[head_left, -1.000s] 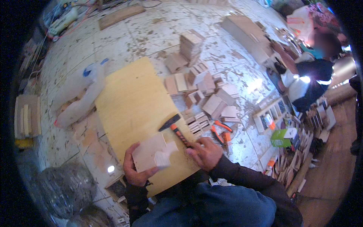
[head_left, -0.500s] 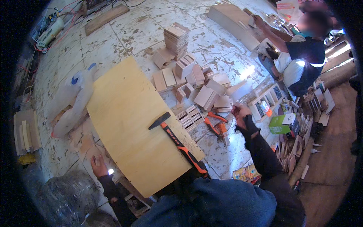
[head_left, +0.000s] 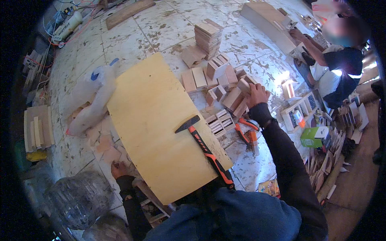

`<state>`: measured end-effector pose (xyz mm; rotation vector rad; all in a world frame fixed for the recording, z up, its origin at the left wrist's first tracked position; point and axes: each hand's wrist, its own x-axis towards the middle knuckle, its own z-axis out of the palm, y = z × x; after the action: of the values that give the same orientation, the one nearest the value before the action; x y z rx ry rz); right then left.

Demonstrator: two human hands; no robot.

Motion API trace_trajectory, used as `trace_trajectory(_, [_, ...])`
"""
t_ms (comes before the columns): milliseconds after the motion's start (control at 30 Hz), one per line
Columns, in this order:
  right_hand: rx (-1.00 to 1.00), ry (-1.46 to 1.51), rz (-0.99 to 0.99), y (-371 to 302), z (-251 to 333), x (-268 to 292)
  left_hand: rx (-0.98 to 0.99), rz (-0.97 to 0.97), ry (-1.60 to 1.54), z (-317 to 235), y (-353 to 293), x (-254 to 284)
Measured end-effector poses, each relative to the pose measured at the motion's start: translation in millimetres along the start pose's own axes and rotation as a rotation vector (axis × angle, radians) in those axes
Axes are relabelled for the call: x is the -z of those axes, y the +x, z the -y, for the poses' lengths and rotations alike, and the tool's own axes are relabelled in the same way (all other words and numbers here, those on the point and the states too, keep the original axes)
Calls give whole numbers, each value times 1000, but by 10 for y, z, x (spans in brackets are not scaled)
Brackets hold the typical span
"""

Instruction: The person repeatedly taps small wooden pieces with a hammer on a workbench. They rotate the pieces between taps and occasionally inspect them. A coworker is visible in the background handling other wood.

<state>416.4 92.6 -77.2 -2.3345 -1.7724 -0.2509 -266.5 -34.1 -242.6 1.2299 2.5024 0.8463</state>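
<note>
My right hand (head_left: 258, 96) reaches into the pile of small wooden boxes, its fingers closed on the edge of a small wooden box (head_left: 244, 85). Low on the left, my left hand (head_left: 119, 170) rests beside thin wood pieces (head_left: 109, 154), fingers slightly bent and seemingly holding nothing. Between my arms lies a large yellowish board (head_left: 155, 132). A hammer (head_left: 209, 154) with an orange and black handle lies across its right part, head pointing away from me. Just right of the board are a slotted wooden box (head_left: 219, 123) and orange-handled pliers (head_left: 242, 133).
A tall stack of thin wood panels (head_left: 208, 38) stands behind the boxes. To the right are a divided wooden tray (head_left: 299, 110), a green carton (head_left: 315, 137) and a co-worker (head_left: 335, 70). A clear plastic bag (head_left: 96, 90) lies left of the board.
My right hand has moved away from me, from near the pliers to the pile of wooden boxes, and closed on one. The whole view has shifted slightly. My left hand stays near the wood pieces.
</note>
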Motion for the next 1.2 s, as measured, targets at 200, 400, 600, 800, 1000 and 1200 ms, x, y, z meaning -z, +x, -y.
trace_trajectory(200, [443,647,-169,-483,906,614,-52,-41,372,-432,-210,-54])
trace_trajectory(400, [804,1135,486,-968,1923,678,-132,42,379,-927,-445,178])
trace_trajectory(600, [876,1035,519,-1045,2282,573,-22,-206,169,-1255,-569,547])
trace_trajectory(800, [805,1015,173,-915,2261,1132,-16,-4,-702,-2293,-907,1155])
trace_trajectory(1000, [544,1330,700,-859,2278,1540,-510,207,-530,-3241,-1224,1217])
trace_trajectory(1200, [921,978,124,-904,2241,1176,-382,6,-642,-3333,-1529,949])
